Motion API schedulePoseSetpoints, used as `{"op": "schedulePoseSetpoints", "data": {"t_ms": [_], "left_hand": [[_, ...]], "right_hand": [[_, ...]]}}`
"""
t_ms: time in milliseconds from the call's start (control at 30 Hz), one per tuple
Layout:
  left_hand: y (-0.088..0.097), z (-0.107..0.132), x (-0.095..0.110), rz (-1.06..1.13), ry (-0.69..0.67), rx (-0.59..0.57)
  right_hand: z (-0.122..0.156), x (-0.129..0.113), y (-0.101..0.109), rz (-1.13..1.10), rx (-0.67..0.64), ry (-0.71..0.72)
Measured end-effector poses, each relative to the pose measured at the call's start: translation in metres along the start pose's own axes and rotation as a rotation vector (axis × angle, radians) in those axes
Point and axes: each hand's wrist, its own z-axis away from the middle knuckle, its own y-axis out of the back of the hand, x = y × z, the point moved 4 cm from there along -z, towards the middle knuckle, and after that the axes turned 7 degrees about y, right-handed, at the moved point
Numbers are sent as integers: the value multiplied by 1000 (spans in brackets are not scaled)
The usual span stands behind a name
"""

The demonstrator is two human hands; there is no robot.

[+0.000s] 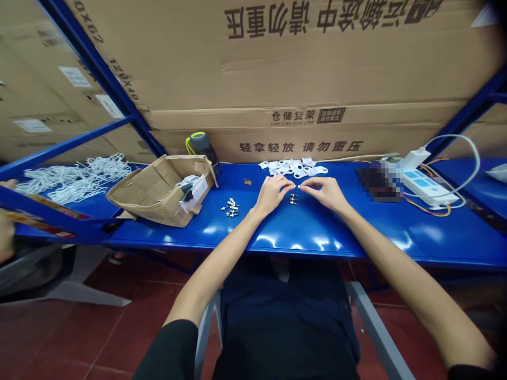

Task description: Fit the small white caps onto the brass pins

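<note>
My left hand [273,194] and my right hand [325,193] meet over the blue shelf. Their fingertips pinch a tiny white-and-metal part [298,186] from both sides; its exact kind is too small to make out. Just below it, a short row of small metal-and-white pin parts [293,199] lies on the shelf. A loose pile of similar pin parts [231,209] is left of my left hand. Beyond both hands sits a heap of flat white plastic pieces with round holes [293,168].
An open cardboard box [150,192] stands left, with a dark bottle [203,148] behind it. White bent wires [79,179] pile up farther left. On the right are a white power strip [430,187] with cables and a blurred dark object [376,182]. Large cartons [277,74] wall the back.
</note>
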Motion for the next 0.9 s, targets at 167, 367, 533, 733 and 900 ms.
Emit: {"op": "schedulePoseSetpoints", "data": {"t_ms": [167,367,533,733,900], "left_hand": [[0,0,1,10,-6,-3],[0,1,2,4,5,-25],[1,1,3,8,-5,-24],[0,2,2,2,-16,-26],[-3,2,3,-18,-17,-67]], "right_hand": [[0,0,0,5,-8,-6],[0,1,-1,20,-13,3],[1,1,-1,23,-13,8],[1,0,-2,18,-20,12],[2,-2,-5,13,-43,23]]}}
